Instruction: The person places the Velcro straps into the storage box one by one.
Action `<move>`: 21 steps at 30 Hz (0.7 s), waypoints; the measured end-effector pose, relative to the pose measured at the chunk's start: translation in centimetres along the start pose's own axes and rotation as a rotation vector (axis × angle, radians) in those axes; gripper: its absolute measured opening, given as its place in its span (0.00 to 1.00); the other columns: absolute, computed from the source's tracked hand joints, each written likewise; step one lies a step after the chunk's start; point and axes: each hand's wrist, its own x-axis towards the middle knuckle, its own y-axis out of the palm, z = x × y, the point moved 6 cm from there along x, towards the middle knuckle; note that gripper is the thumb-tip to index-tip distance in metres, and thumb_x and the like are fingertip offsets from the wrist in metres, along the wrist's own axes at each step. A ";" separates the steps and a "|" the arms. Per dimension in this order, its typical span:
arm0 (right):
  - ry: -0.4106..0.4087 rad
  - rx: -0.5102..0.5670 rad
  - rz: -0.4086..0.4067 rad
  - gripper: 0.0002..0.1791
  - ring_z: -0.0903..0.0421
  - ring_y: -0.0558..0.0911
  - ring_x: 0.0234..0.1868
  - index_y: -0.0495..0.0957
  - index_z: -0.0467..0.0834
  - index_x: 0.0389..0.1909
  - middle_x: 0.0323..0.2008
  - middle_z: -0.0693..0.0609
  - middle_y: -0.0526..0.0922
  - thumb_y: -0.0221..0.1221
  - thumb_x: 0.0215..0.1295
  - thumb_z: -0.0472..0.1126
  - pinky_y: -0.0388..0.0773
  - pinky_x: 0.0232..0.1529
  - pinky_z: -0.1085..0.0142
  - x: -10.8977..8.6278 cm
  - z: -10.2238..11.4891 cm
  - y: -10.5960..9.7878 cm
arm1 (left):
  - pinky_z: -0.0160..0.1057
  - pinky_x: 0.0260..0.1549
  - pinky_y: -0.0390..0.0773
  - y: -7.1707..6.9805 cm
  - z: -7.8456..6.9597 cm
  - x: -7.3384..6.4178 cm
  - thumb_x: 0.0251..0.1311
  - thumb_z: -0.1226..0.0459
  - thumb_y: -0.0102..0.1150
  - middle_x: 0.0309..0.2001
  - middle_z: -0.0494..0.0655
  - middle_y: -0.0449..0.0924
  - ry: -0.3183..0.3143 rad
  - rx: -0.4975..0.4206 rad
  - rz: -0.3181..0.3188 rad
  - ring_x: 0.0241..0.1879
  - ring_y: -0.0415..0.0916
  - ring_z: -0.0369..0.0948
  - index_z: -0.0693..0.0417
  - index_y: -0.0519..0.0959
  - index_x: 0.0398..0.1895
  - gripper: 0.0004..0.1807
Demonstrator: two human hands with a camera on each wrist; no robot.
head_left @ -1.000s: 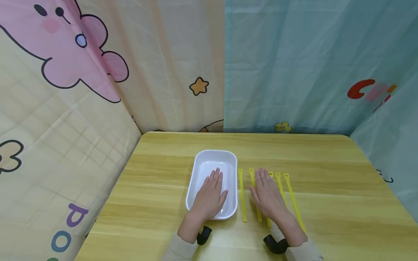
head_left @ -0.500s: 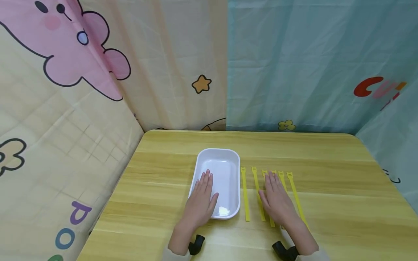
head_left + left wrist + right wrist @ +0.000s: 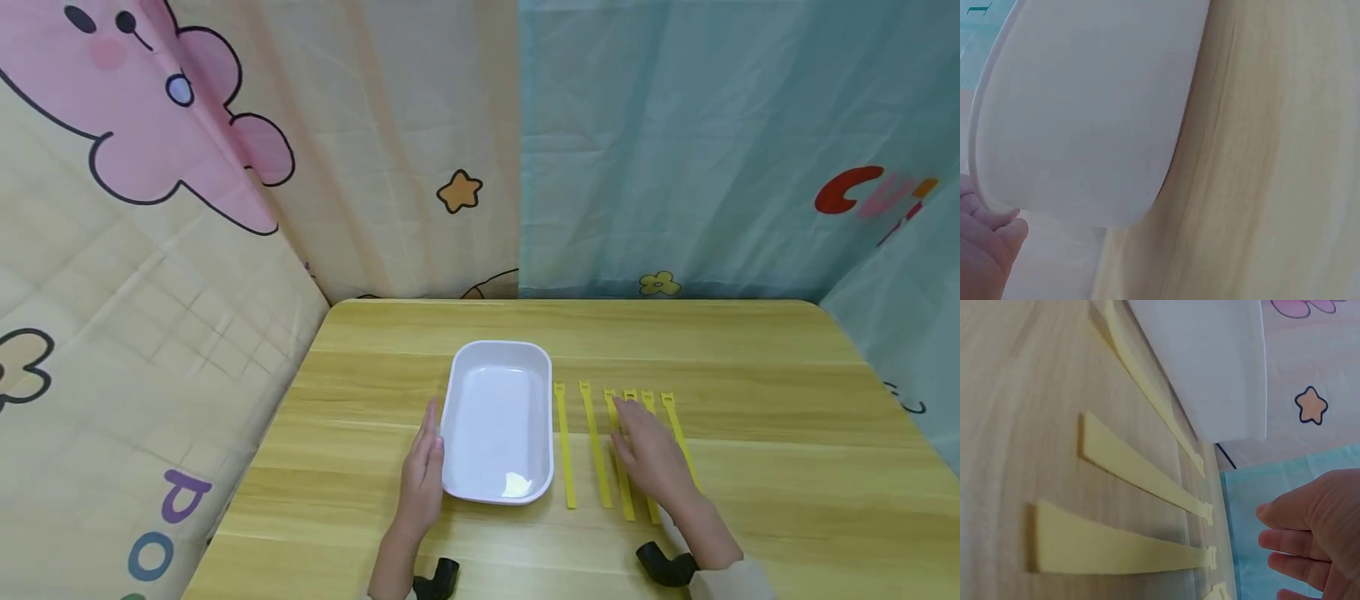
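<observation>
White rectangular tray [image 3: 498, 367] upright on table, five flat yellow straps [image 3: 594, 446] parallel just beside it.

On the table [image 3: 750, 400], the tray [image 3: 498, 358] lies left of a row of straps [image 3: 564, 450]; perhaps five or six straps, partly hidden.

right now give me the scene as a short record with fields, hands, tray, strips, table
left hand: open, fingers straight, set edge-on against the left outer wall of the white tray
right hand: open, palm down over the middle of the yellow strips
white tray: rectangular, rounded corners, nothing in it, flat on the wooden table
yellow strips: six in a row right of the tray, lying lengthwise, some partly hidden by the right hand
backdrop: cartoon-print curtains behind and to the left of the table
</observation>
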 end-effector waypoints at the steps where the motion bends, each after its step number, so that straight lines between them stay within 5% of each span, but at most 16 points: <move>1: -0.018 -0.012 -0.008 0.26 0.36 0.70 0.55 0.69 0.29 0.56 0.52 0.32 0.73 0.61 0.56 0.31 0.67 0.53 0.43 0.3 0.0 0.0 | 0.27 0.63 0.44 -0.1 0.2 0.0 0.71 0.69 0.31 0.69 0.57 0.46 -0.008 -0.029 -0.014 0.68 0.43 0.51 0.68 0.50 0.68 0.24; 14: -0.027 0.034 0.139 0.16 0.43 0.78 0.42 0.75 0.30 0.48 0.41 0.39 0.79 0.60 0.57 0.29 0.78 0.41 0.53 5.2 -0.1 1.5 | 0.27 0.58 0.59 -0.5 4.0 -0.3 0.70 0.66 0.37 0.64 0.60 0.60 -0.324 -0.327 -0.189 0.64 0.55 0.49 0.72 0.62 0.61 0.21; 21: -0.006 0.087 0.271 0.13 0.48 0.79 0.40 0.78 0.33 0.45 0.39 0.43 0.81 0.59 0.59 0.30 0.78 0.42 0.55 8.1 -0.6 3.5 | 0.27 0.58 0.60 -0.2 4.9 -0.4 0.71 0.64 0.37 0.64 0.59 0.60 -0.409 -0.449 -0.150 0.65 0.54 0.46 0.74 0.63 0.60 0.22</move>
